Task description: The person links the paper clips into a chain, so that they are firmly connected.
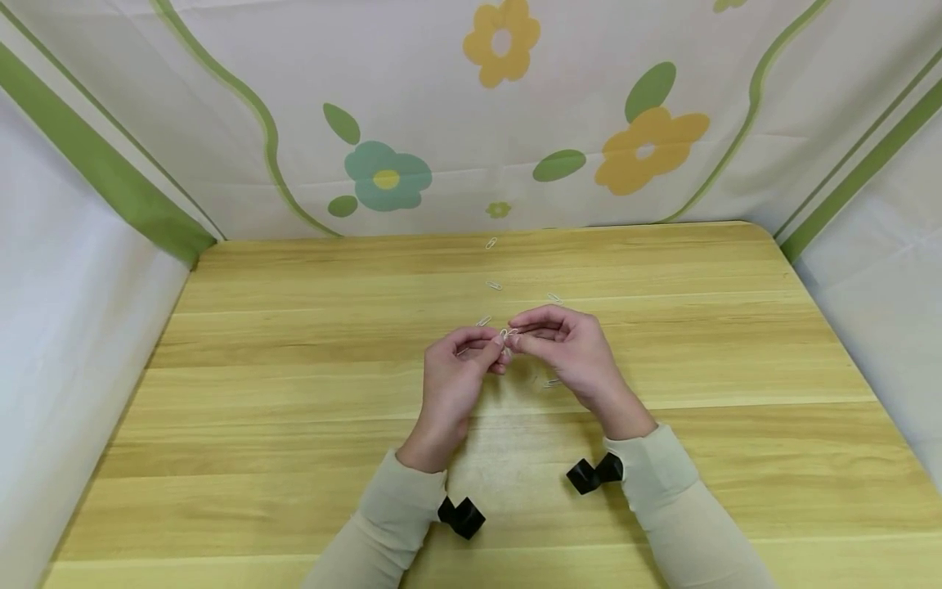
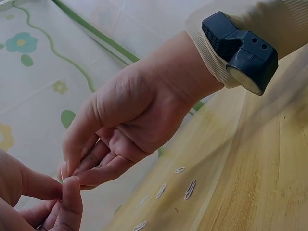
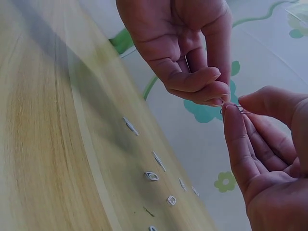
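Note:
Both hands meet above the wooden table, their fingertips almost touching. My left hand (image 1: 454,372) pinches a small white paper clip (image 1: 504,333) between thumb and forefinger. From the other side, my right hand (image 1: 577,352) pinches another paper clip (image 3: 242,109) between thumb and forefinger, the clip's wire loop showing past the fingertips in the right wrist view. The two clips meet or overlap between the hands; whether they are linked I cannot tell. Fingers hide most of both in the left wrist view.
Several loose paper clips lie around the hands, among them a clip (image 1: 491,243) by the far edge, a clip (image 1: 495,285) nearer, and a clip (image 1: 552,382) below the right hand. A flowered cloth (image 1: 441,123) hangs behind the wooden table (image 1: 257,393).

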The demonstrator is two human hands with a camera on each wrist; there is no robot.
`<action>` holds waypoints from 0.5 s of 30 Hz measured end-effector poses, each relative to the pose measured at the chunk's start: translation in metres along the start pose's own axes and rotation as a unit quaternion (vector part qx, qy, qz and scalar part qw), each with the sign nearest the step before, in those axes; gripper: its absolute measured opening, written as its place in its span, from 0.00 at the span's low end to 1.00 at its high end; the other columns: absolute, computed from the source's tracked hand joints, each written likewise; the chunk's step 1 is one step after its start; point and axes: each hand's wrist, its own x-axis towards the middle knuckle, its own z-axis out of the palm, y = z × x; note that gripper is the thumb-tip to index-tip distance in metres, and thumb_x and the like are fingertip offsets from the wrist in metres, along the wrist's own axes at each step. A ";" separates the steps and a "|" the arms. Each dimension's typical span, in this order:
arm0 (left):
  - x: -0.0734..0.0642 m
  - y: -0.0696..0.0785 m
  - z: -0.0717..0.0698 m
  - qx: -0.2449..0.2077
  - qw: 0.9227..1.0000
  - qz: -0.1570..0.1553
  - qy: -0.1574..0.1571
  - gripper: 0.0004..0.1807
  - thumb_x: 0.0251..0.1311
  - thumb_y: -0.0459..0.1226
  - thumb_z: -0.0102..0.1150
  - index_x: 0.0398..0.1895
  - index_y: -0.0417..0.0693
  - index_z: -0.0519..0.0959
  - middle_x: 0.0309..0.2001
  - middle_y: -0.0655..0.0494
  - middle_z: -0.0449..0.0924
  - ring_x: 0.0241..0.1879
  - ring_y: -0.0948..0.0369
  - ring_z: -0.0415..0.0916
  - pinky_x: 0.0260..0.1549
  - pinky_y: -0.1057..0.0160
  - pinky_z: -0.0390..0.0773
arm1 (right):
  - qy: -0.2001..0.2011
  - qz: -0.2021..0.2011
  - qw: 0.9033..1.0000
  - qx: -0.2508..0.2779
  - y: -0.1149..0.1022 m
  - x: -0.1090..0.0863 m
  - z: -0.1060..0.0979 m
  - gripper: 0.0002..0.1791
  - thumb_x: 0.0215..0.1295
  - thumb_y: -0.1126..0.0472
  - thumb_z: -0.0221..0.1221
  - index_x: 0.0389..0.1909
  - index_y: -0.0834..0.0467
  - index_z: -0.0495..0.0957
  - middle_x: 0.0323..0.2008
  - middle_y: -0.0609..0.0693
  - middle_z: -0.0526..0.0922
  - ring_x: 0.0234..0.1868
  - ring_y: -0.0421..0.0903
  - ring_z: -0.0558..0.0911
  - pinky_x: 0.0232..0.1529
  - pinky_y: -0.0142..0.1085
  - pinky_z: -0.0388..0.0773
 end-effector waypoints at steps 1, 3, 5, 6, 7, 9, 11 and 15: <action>0.000 0.000 0.000 0.001 1.000 0.000 0.001 0.06 0.69 0.26 0.68 0.46 0.32 0.85 0.39 0.39 0.87 0.31 0.60 0.87 0.34 0.64 0.88 | 0.000 -0.001 1.000 0.003 0.000 0.000 0.000 0.14 0.67 0.67 0.72 0.51 0.67 0.86 0.41 0.47 0.92 0.42 0.42 0.91 0.50 0.40 0.90; 0.000 0.000 0.001 0.003 1.000 0.002 0.002 0.06 0.68 0.26 0.68 0.45 0.32 0.85 0.39 0.38 0.87 0.30 0.60 0.87 0.34 0.64 0.88 | 0.001 -0.005 1.000 0.010 0.001 0.000 0.000 0.14 0.68 0.68 0.71 0.51 0.69 0.86 0.40 0.47 0.92 0.42 0.42 0.91 0.50 0.40 0.90; 0.000 0.000 0.001 0.005 1.000 0.003 0.003 0.06 0.68 0.25 0.68 0.45 0.32 0.85 0.38 0.39 0.87 0.30 0.60 0.87 0.34 0.64 0.88 | 0.002 -0.008 1.000 0.017 0.002 0.000 -0.001 0.13 0.69 0.69 0.70 0.51 0.70 0.85 0.40 0.46 0.92 0.42 0.42 0.91 0.50 0.40 0.90; 0.001 0.000 0.001 0.006 1.000 0.003 0.003 0.06 0.69 0.26 0.68 0.45 0.32 0.85 0.38 0.40 0.87 0.30 0.61 0.87 0.34 0.65 0.88 | 0.002 -0.010 1.000 0.021 0.002 0.000 -0.001 0.13 0.69 0.70 0.69 0.51 0.71 0.85 0.40 0.46 0.92 0.42 0.42 0.91 0.50 0.40 0.90; 0.000 0.000 0.001 0.007 1.000 0.004 0.003 0.06 0.69 0.26 0.68 0.45 0.32 0.85 0.38 0.40 0.87 0.30 0.61 0.87 0.34 0.64 0.88 | 0.003 -0.011 1.000 0.024 0.002 0.000 0.000 0.12 0.69 0.70 0.69 0.51 0.71 0.85 0.40 0.46 0.91 0.42 0.42 0.91 0.50 0.40 0.90; 0.000 0.001 0.001 0.008 1.000 0.003 0.001 0.06 0.69 0.26 0.68 0.45 0.32 0.85 0.38 0.41 0.87 0.30 0.61 0.87 0.34 0.64 0.88 | 0.004 -0.011 1.000 0.025 0.002 0.000 0.000 0.12 0.70 0.70 0.69 0.51 0.71 0.85 0.40 0.46 0.91 0.42 0.42 0.91 0.50 0.41 0.91; 0.000 0.001 0.000 0.009 1.000 0.003 0.001 0.06 0.69 0.26 0.68 0.46 0.32 0.86 0.38 0.40 0.87 0.30 0.60 0.87 0.34 0.64 0.88 | 0.008 -0.013 1.000 0.021 0.001 0.000 0.000 0.12 0.70 0.69 0.68 0.51 0.70 0.85 0.40 0.46 0.91 0.42 0.42 0.91 0.50 0.42 0.91; 0.000 0.001 -0.001 0.006 1.000 0.008 0.002 0.06 0.68 0.26 0.68 0.46 0.32 0.85 0.37 0.42 0.87 0.30 0.61 0.87 0.34 0.64 0.88 | 0.022 -0.020 0.999 0.012 0.000 0.001 -0.001 0.11 0.72 0.69 0.67 0.51 0.69 0.85 0.40 0.48 0.91 0.41 0.42 0.91 0.51 0.44 0.90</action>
